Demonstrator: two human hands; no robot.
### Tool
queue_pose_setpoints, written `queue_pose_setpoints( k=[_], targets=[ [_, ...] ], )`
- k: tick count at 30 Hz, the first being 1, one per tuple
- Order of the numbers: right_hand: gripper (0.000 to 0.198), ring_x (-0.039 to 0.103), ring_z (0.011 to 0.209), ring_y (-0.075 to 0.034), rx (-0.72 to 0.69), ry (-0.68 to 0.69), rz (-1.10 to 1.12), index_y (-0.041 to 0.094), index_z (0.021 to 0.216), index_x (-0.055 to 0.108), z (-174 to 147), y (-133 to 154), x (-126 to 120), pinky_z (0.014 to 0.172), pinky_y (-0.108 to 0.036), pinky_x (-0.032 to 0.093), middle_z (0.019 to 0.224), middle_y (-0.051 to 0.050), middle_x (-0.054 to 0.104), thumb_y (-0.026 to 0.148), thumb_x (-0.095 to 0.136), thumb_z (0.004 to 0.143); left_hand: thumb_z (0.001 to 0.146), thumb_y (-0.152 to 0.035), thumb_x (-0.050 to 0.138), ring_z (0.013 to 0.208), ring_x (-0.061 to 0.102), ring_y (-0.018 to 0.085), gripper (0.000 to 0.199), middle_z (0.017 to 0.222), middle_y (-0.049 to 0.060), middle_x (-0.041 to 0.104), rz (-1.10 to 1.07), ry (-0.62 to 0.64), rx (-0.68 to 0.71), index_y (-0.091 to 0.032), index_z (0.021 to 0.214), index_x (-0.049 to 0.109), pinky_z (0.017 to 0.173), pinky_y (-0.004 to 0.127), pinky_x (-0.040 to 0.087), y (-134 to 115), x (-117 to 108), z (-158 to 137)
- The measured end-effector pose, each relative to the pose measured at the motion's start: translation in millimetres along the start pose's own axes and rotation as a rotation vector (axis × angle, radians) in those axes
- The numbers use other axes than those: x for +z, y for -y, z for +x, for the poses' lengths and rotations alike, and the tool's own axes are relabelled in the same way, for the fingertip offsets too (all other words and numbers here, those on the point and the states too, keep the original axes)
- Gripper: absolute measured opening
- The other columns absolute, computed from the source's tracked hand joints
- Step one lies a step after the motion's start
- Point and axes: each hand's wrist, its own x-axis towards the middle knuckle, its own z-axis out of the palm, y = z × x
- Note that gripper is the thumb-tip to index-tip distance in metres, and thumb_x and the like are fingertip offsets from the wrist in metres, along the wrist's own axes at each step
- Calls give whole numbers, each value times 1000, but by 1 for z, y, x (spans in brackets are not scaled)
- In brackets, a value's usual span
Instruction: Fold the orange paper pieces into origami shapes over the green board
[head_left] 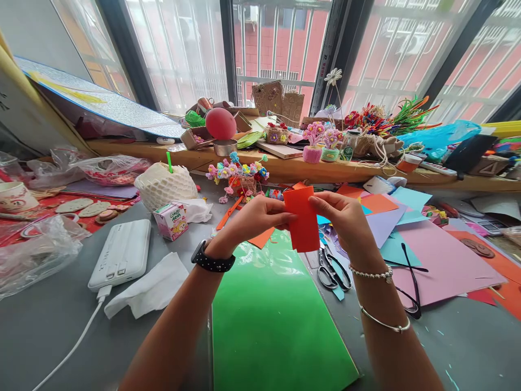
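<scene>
Both hands pinch a small piece of orange paper (303, 220), held upright above the far end of a glossy green board (280, 320). My left hand (264, 218) grips its left edge between thumb and fingers. On the opposite side, my right hand (337, 210) has the thumb against its upper right edge. A second layer shows along the paper's lower edge, so it looks folded or stacked. Black-handled scissors (334, 270) lie just below my right hand. Another orange scrap (261, 238) rests on the table under my left hand.
Coloured paper sheets (443, 260) and black glasses (413, 288) spread over the right side. At left are a white power bank (121, 254) with a cable, a tissue (152, 285), a small pink box (171, 220) and a net-wrapped coconut (165, 187). A wooden ledge (280, 169) holds craft flowers behind.
</scene>
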Motion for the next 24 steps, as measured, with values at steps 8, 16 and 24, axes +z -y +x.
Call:
queue_pose_setpoints(
  k=[8, 16, 24],
  targets=[
    [24, 60, 69, -14, -21, -5, 11, 16, 77, 65, -1, -1, 2, 63, -25, 47, 75, -4, 67, 34, 67, 59, 69, -32, 59, 61, 57, 10, 21, 63, 1, 61, -15, 25, -48, -11, 67, 60, 60, 21, 47, 0, -1, 1],
    [20, 59, 67, -13, -29, -12, -17, 17, 73, 64, 0, -1, 3, 62, -24, 46, 74, -3, 66, 32, 67, 60, 70, -30, 59, 64, 58, 11, 20, 66, 2, 62, -32, 42, -73, -10, 73, 61, 62, 22, 47, 1, -1, 2],
    [20, 58, 64, -12, -12, -24, -11, 16, 69, 63, 0, -1, 3, 58, -24, 45, 71, -3, 66, 32, 68, 58, 71, -27, 57, 65, 59, 12, 18, 67, 2, 63, -23, 43, -90, -10, 74, 62, 62, 22, 48, 2, -2, 1]
  ],
)
